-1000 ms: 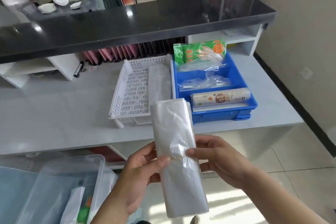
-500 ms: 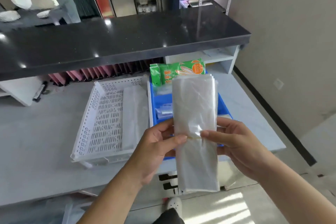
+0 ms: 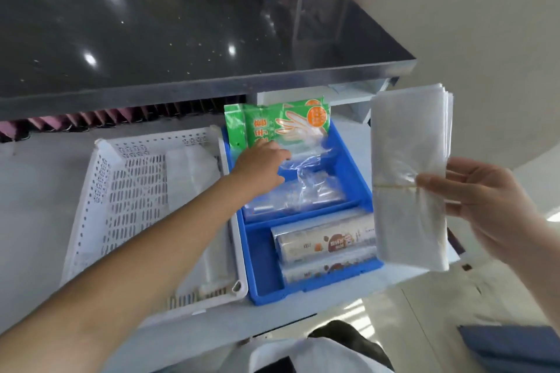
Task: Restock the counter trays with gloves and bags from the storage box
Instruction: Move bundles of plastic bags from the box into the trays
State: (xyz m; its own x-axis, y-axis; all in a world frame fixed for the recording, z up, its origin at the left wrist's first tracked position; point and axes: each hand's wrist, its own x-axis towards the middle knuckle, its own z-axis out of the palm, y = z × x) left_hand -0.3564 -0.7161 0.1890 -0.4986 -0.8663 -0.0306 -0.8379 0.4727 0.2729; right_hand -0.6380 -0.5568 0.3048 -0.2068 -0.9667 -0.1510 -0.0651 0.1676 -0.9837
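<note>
Clear plastic bags bundled flat with a rubber band [image 3: 409, 179] hang upright in our right hand [image 3: 481, 206], pinched at the band, off the right edge of the pale grey surface [image 3: 39, 191] and well apart from the trays. Our left hand [image 3: 260, 166] reaches into the rear compartment of the blue plastic tray [image 3: 263, 254], its fingers on loose clear film [image 3: 303, 191]; whether they grip it we cannot tell. Green glove packets [image 3: 278, 124] stand against the tray's back wall. Two printed rolls [image 3: 321, 247] fill the front compartment. Touching its left side sits the white perforated tray [image 3: 121, 191], mostly bare floor, with flat bags [image 3: 194, 172] along its right. A black overhanging shelf [image 3: 181, 39] caps the room behind both trays.
</note>
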